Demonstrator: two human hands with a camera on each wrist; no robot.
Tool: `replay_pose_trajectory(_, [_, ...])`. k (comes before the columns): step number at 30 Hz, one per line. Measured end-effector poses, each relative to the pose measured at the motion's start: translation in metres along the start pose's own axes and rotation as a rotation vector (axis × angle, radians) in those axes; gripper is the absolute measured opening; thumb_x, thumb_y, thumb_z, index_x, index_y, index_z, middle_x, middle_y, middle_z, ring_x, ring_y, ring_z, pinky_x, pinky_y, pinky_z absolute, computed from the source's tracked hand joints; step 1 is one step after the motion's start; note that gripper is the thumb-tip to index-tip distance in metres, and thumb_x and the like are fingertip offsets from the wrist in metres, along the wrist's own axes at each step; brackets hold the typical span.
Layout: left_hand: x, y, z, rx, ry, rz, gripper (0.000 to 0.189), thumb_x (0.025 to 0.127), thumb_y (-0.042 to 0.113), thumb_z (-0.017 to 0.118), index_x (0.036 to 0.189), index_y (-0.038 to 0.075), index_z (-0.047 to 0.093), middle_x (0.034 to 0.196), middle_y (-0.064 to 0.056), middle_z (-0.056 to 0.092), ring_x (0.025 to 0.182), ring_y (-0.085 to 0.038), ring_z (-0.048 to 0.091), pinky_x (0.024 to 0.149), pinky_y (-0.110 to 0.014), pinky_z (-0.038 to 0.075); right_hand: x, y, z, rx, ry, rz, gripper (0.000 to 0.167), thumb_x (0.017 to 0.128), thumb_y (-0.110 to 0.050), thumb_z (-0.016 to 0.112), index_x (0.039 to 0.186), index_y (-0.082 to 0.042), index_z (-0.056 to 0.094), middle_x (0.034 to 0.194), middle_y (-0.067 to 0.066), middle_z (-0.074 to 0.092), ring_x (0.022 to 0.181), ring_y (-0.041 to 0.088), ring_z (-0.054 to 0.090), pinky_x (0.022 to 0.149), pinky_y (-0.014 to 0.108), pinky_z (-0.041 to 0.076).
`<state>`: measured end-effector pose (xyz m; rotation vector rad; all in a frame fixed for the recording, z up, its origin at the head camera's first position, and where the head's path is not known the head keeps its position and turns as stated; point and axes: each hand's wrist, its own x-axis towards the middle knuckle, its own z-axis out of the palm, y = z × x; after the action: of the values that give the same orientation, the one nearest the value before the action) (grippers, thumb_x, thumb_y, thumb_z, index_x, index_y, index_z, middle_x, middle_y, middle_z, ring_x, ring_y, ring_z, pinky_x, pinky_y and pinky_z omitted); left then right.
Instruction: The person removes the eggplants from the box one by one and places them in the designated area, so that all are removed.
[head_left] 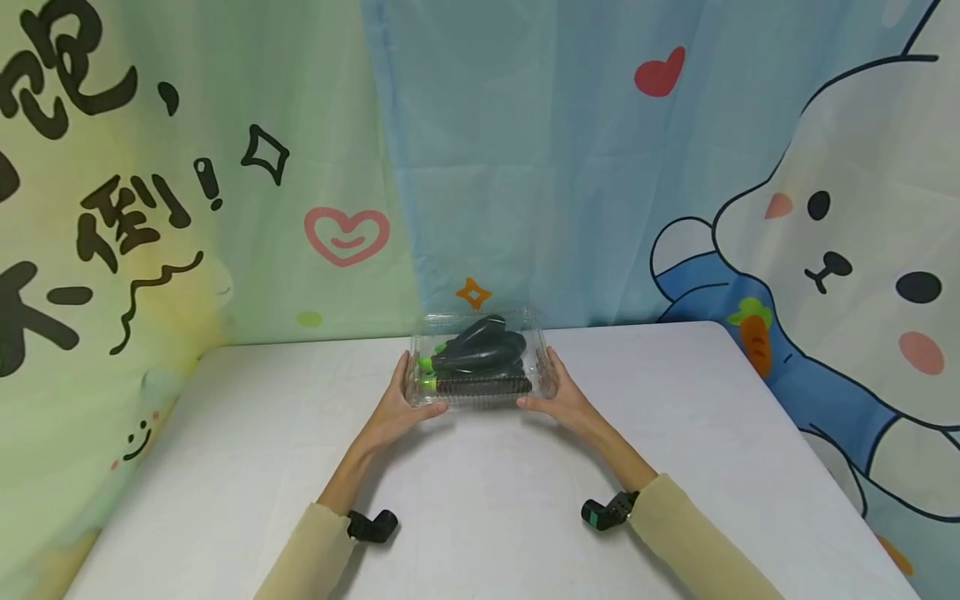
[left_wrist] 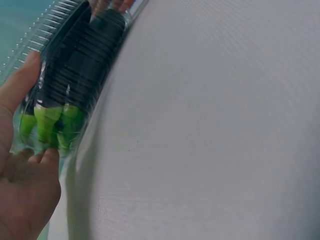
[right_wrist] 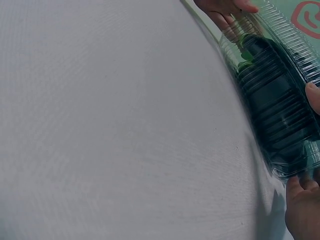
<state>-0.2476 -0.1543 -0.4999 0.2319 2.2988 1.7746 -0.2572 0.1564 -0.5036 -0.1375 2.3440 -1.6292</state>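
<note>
A clear plastic container with ribbed walls is held near the far edge of the table. Inside it lie several dark purple eggplants with bright green stem ends pointing left. My left hand grips the container's left end, thumb on the near side and fingers around the outer wall. On the opposite end, my right hand holds it the same way, with its thumb along the near edge. The left wrist view shows the green ends close to my left fingertips. In the right wrist view, my right fingers reach under the container's end.
A white-covered table spreads out below the arms. Right behind its far edge hangs a printed curtain with hearts, lettering and a white cartoon animal. Black wrist cameras sit at both sleeve cuffs.
</note>
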Motion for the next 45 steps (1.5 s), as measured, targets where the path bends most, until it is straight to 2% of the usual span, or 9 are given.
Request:
replay_pose_trajectory(2, [0.003, -0.008, 0.000, -0.011, 0.009, 0.005, 0.118, 0.081, 0.024, 0.078, 0.156, 0.020, -0.012, 0.165, 0.000, -0.006, 0.152, -0.031, 0.002, 0.121, -0.053, 0.015, -0.001, -0.001, 0.000, 0.008, -0.008, 0.005, 0.113, 0.082, -0.032, 0.076, 0.156, -0.024, -0.009, 0.165, 0.009, -0.008, 0.151, 0.038, 0.000, 0.118, 0.062, 0.016])
replay_pose_trajectory(5, [0.000, -0.011, 0.001, -0.031, 0.018, 0.017, 0.118, 0.080, 0.025, 0.079, 0.156, 0.019, -0.010, 0.165, 0.000, -0.006, 0.152, -0.031, 0.003, 0.121, -0.051, 0.015, -0.003, -0.001, 0.001, 0.022, -0.032, 0.011, 0.112, 0.084, -0.031, 0.075, 0.156, -0.026, -0.011, 0.165, 0.009, -0.010, 0.151, 0.038, -0.002, 0.118, 0.061, 0.015])
replay_pose_trajectory(13, [-0.005, -0.006, 0.001, -0.036, 0.019, 0.012, 0.116, 0.081, 0.024, 0.079, 0.156, 0.017, -0.009, 0.165, -0.004, -0.005, 0.152, -0.031, 0.003, 0.121, -0.050, 0.015, -0.004, -0.001, 0.001, 0.034, -0.057, 0.008, 0.109, 0.087, -0.027, 0.072, 0.156, -0.021, -0.013, 0.164, 0.009, -0.013, 0.151, 0.037, -0.005, 0.118, 0.061, 0.016])
replay_pose_trajectory(14, [-0.004, -0.010, 0.001, -0.033, 0.025, 0.018, 0.117, 0.080, 0.026, 0.079, 0.156, 0.017, -0.009, 0.165, -0.004, -0.004, 0.152, -0.031, 0.004, 0.121, -0.050, 0.015, -0.004, -0.001, 0.001, 0.035, -0.057, 0.008, 0.109, 0.087, -0.027, 0.072, 0.156, -0.022, -0.013, 0.164, 0.008, -0.013, 0.151, 0.037, -0.005, 0.118, 0.060, 0.016])
replay_pose_trajectory(26, [-0.002, -0.011, 0.001, 0.000, 0.031, 0.001, 0.118, 0.078, 0.030, 0.080, 0.157, 0.018, -0.007, 0.165, -0.008, 0.002, 0.152, -0.032, 0.008, 0.121, -0.051, 0.016, -0.004, -0.002, 0.001, 0.051, -0.064, -0.035, 0.109, 0.088, -0.023, 0.071, 0.156, -0.019, -0.014, 0.164, 0.010, -0.014, 0.151, 0.038, -0.003, 0.118, 0.058, 0.018])
replay_pose_trajectory(32, [-0.003, -0.005, 0.001, -0.012, 0.014, -0.031, 0.116, 0.080, 0.026, 0.079, 0.156, 0.020, -0.008, 0.165, -0.009, 0.000, 0.152, -0.032, 0.006, 0.121, -0.050, 0.015, -0.005, -0.003, 0.001, 0.027, -0.058, -0.022, 0.107, 0.089, -0.024, 0.070, 0.155, -0.019, -0.014, 0.164, 0.010, -0.014, 0.151, 0.039, -0.004, 0.118, 0.058, 0.017])
replay_pose_trajectory(39, [-0.015, 0.020, 0.000, 0.010, -0.011, -0.056, 0.110, 0.083, 0.022, 0.076, 0.157, 0.012, -0.006, 0.164, -0.015, 0.003, 0.151, -0.035, 0.011, 0.120, -0.051, 0.021, -0.005, -0.003, 0.000, 0.009, -0.057, -0.020, 0.106, 0.090, -0.027, 0.068, 0.155, -0.018, -0.015, 0.163, 0.009, -0.016, 0.151, 0.037, -0.006, 0.119, 0.059, 0.010])
replay_pose_trajectory(43, [-0.016, 0.020, 0.000, 0.022, -0.005, -0.055, 0.108, 0.084, 0.023, 0.075, 0.157, 0.012, -0.004, 0.164, -0.014, 0.004, 0.151, -0.033, 0.012, 0.120, -0.049, 0.022, -0.006, -0.003, 0.000, 0.012, -0.063, -0.028, 0.104, 0.092, -0.027, 0.066, 0.155, -0.018, -0.017, 0.163, 0.008, -0.017, 0.151, 0.036, -0.010, 0.120, 0.060, 0.007])
replay_pose_trajectory(45, [-0.014, 0.013, 0.000, 0.015, 0.004, -0.055, 0.107, 0.084, 0.024, 0.075, 0.157, 0.014, -0.004, 0.164, -0.013, 0.004, 0.151, -0.032, 0.012, 0.120, -0.048, 0.021, -0.006, -0.002, 0.000, 0.014, -0.073, -0.030, 0.103, 0.093, -0.028, 0.064, 0.154, -0.017, -0.018, 0.163, 0.008, -0.019, 0.151, 0.035, -0.012, 0.120, 0.060, 0.005])
